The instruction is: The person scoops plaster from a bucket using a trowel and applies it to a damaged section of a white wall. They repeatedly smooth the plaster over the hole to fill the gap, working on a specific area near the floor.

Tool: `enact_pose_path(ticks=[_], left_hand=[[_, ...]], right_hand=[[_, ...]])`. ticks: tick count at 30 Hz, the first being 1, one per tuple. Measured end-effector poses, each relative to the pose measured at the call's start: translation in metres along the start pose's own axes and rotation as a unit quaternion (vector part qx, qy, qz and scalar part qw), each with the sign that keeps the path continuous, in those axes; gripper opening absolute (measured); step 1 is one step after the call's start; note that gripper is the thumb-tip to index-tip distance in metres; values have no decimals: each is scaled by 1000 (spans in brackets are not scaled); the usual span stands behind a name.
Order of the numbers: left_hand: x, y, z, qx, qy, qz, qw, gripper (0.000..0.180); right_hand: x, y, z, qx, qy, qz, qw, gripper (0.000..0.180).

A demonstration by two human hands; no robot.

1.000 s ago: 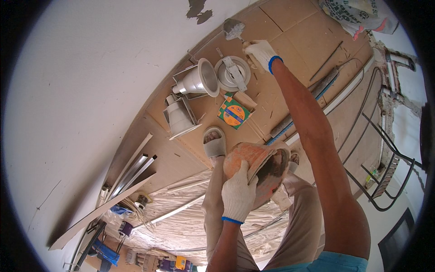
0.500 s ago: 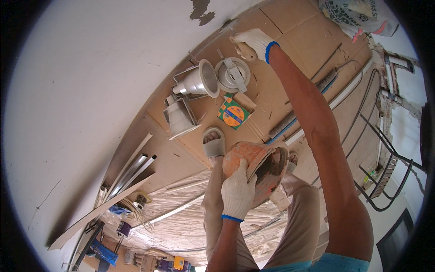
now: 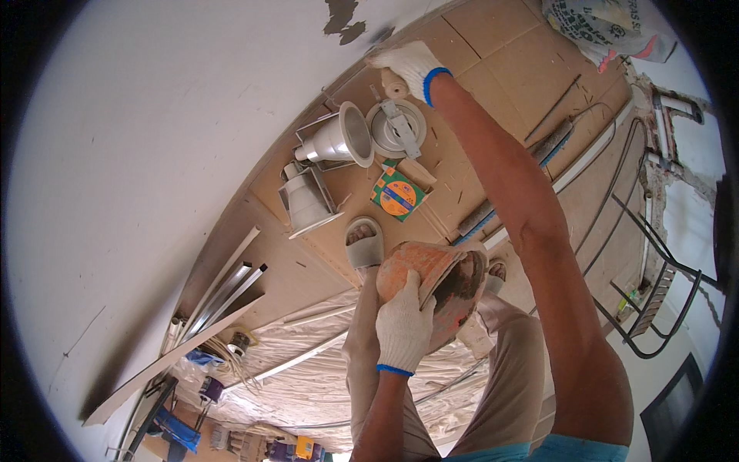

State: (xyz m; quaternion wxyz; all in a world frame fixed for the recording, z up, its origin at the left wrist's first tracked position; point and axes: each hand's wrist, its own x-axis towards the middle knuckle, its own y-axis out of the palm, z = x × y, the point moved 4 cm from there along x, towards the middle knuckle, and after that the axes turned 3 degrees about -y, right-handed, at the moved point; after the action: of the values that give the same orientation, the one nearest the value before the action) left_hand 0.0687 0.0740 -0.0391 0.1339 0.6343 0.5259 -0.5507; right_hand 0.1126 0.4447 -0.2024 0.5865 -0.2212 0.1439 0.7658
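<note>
In the head view, an orange bowl (image 3: 412,262) sits in the left hand (image 3: 404,327), tipped so its mouth faces toward the right; dark grey residue and reddish patches show inside. Well beyond the left hand and just below the right hand (image 3: 416,65) lies a green and yellow box (image 3: 398,194) with a flap raised, its contents hidden. A printed sack (image 3: 612,27) slumps to the right of the right hand; what it holds cannot be told.

The gloved left hand is curled on the bowl's near side, thumb along the outer wall, the other fingers mostly out of sight. The gloved right hand, reached far forward beside the white wall (image 3: 154,154), is closed around a hand tool (image 3: 395,85).

The bowl's outside is scuffed and smeared pale. Of the tool, a light, rounded handle end pokes out below the right hand; its working end is hard to make out.
</note>
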Motion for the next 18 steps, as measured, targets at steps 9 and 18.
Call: enact_pose_path(ticks=[9,18], left_hand=[[4,6,7,13,0,-11,1000,56],[6,8,3,37,13,-7,999,54]], right_hand=[[-55,32,2,-58,-41,-79,994,52],[-34,-21,-76,77,-18,-84,993,42]])
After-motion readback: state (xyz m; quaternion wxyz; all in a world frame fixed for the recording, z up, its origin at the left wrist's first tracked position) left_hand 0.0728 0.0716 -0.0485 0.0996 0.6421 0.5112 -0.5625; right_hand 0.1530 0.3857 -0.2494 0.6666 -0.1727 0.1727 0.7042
